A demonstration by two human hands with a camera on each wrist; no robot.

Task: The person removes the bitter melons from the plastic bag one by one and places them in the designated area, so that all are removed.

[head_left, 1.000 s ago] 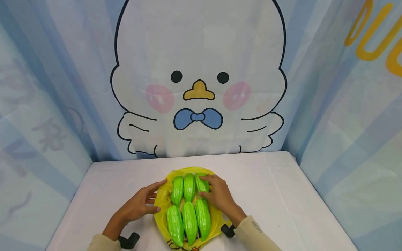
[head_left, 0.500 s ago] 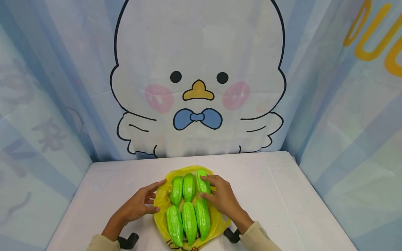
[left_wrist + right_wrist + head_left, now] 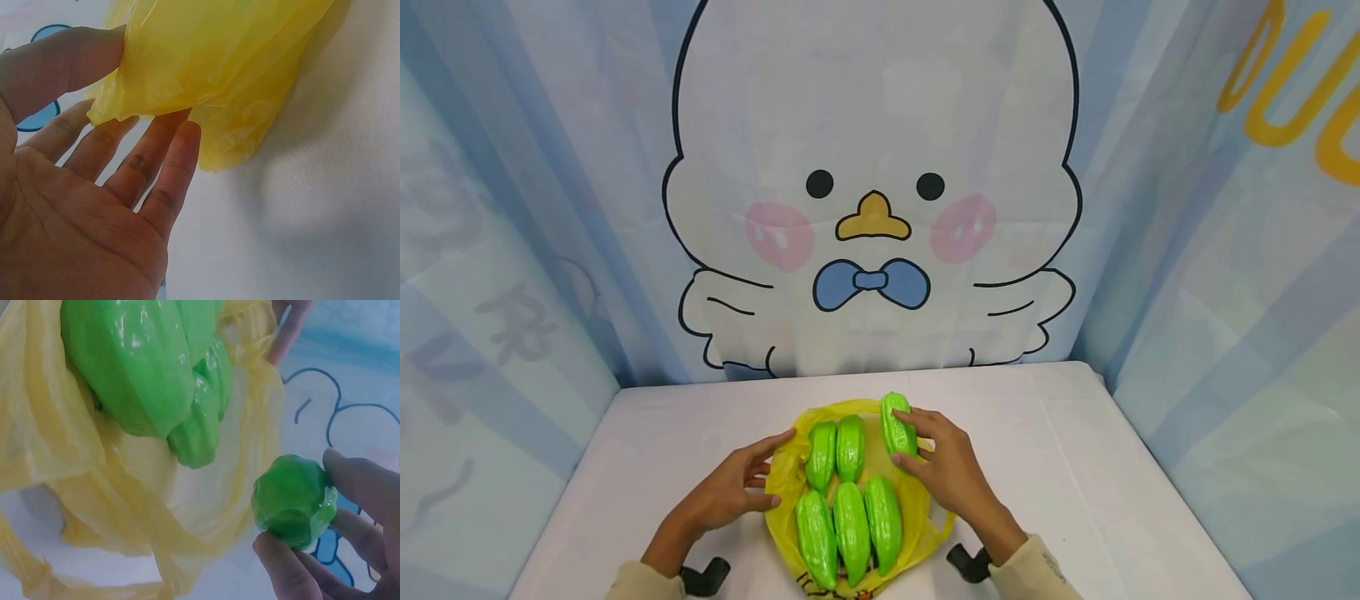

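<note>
My right hand [image 3: 951, 467] pinches a glossy green ribbed gourd [image 3: 897, 421] between thumb and fingertips, at the far right rim of a yellow plastic bag [image 3: 917, 533]. The right wrist view shows that gourd [image 3: 294, 500] end-on, apart from the others. My left hand [image 3: 730, 487] holds the bag's left rim, thumb and index fingertips over the edge. In the left wrist view, yellow film [image 3: 212, 62] hides those fingertips. Several more green gourds [image 3: 852, 533] lie in two rows on the bag, with a gap at the far right.
A white-covered table [image 3: 1060, 483] lies under the bag. Behind it hangs a cloth backdrop [image 3: 872, 108] printed with a cartoon bird, and cloth walls stand on both sides. A bag handle loop [image 3: 112, 590] trails below the gourds in the right wrist view.
My right hand has drawn the far-right gourd away from its row, further back and to the right over the bag's rim. The left hand and the other gourds have stayed in place.
</note>
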